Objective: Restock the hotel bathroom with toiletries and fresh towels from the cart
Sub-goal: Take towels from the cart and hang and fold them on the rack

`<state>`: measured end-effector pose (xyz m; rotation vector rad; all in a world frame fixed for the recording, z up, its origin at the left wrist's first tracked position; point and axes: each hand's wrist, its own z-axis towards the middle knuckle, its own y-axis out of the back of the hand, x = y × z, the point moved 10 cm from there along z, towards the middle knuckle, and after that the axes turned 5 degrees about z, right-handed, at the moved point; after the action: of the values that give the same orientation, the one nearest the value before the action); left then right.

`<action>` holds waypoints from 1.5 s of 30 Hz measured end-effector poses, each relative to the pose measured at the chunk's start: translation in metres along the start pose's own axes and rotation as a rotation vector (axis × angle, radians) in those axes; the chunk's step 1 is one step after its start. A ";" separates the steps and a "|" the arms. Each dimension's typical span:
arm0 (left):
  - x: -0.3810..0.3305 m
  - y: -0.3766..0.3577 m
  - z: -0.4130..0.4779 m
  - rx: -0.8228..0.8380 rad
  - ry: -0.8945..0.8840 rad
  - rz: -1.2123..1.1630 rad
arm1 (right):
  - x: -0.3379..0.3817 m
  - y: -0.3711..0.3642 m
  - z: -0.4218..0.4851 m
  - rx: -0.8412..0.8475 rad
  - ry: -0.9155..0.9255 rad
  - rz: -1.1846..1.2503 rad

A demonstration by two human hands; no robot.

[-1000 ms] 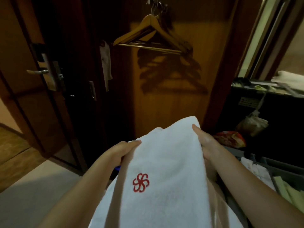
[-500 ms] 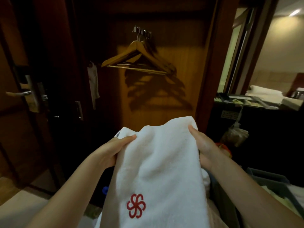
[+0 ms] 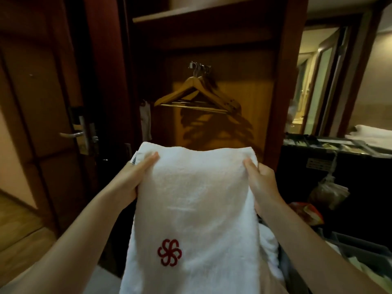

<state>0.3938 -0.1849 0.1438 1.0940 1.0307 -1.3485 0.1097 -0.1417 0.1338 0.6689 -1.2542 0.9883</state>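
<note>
Both hands, left hand (image 3: 137, 175) and right hand (image 3: 262, 183), grip a folded white towel (image 3: 195, 198) by its far corners beside the cart (image 3: 331, 145); the unsupported near end could unfold or drag.

Dim warm light, hanger shadows, edges warped

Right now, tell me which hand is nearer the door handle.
Left. The left hand grips the towel on the side toward the door handle; the right hand grips the opposite edge.
</note>
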 end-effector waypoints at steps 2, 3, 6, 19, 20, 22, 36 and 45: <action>-0.013 0.012 -0.016 -0.054 -0.034 -0.008 | 0.011 -0.006 -0.006 0.054 0.042 -0.010; -0.020 0.016 -0.026 -0.083 -0.048 -0.009 | 0.015 -0.009 -0.009 0.083 0.051 -0.012; -0.041 0.024 -0.058 -0.181 -0.091 0.008 | 0.021 -0.021 -0.018 0.173 0.061 0.017; -0.108 0.029 -0.221 -0.708 -0.222 -0.027 | 0.045 -0.050 -0.089 0.571 -0.256 0.392; -0.112 0.028 -0.238 -0.744 -0.227 -0.031 | 0.048 -0.051 -0.100 0.602 -0.279 0.411; -0.118 0.028 -0.271 -0.816 -0.242 -0.035 | 0.057 -0.051 -0.122 0.668 -0.308 0.458; -0.201 0.022 -0.533 -1.227 -0.356 0.229 | 0.151 -0.061 -0.338 1.221 -0.273 0.616; -0.239 0.029 -0.692 -1.419 -0.413 0.379 | 0.194 -0.068 -0.496 1.518 -0.227 0.616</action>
<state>0.4668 0.5384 0.2359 -0.0885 1.0452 -0.2634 0.4000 0.3008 0.2203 1.5981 -0.6825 2.4591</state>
